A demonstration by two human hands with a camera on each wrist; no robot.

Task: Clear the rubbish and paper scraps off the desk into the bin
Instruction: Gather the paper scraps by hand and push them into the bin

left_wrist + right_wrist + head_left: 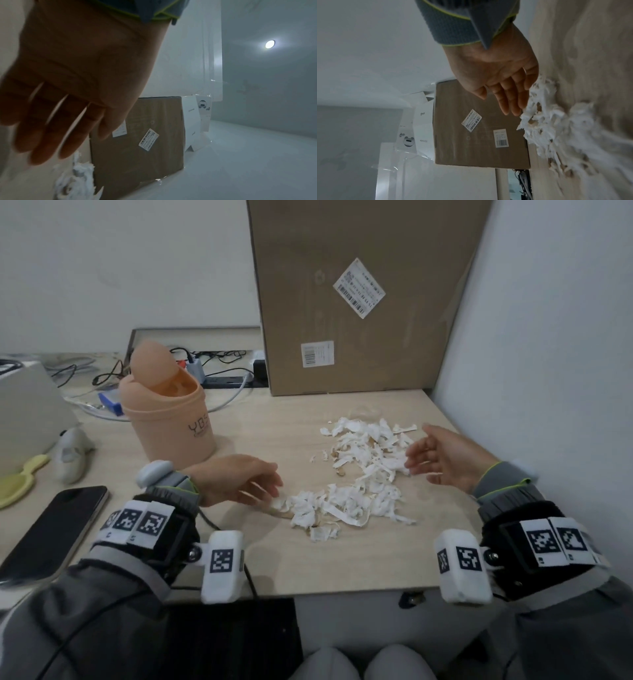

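Note:
A heap of white paper scraps (356, 474) mixed with a few tan bits lies on the wooden desk (267, 549), right of centre. My left hand (239, 482) lies at the heap's left edge with straight fingers (46, 135) reaching the nearest scraps (75, 181). My right hand (442, 455) stands on edge at the heap's right side, palm facing left, fingers (508, 97) loosely extended beside the scraps (553, 121). Neither hand holds anything. The peach bin (171, 405) with its swing lid tipped up stands left of the heap, behind my left wrist.
A large cardboard box (363, 296) leans against the wall behind the heap. A black phone (54, 529), a yellow-green object (20, 481) and a white device (72, 453) lie at the left. Cables and a power strip (226, 381) sit behind the bin. A wall (548, 337) borders the right.

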